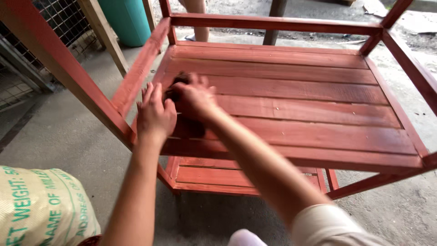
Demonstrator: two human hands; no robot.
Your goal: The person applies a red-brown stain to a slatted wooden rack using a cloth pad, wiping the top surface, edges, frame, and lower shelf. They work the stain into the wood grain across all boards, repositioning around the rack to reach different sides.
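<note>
Both hands on shelf — sack left, barrel behind.

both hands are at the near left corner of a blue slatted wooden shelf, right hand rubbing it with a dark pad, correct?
Not quite: the slatted wooden shelf is reddish-brown, not blue, as the head view shows. The rest holds: the left hand and right hand are at its near left corner, the right pressing a dark pad.
</note>
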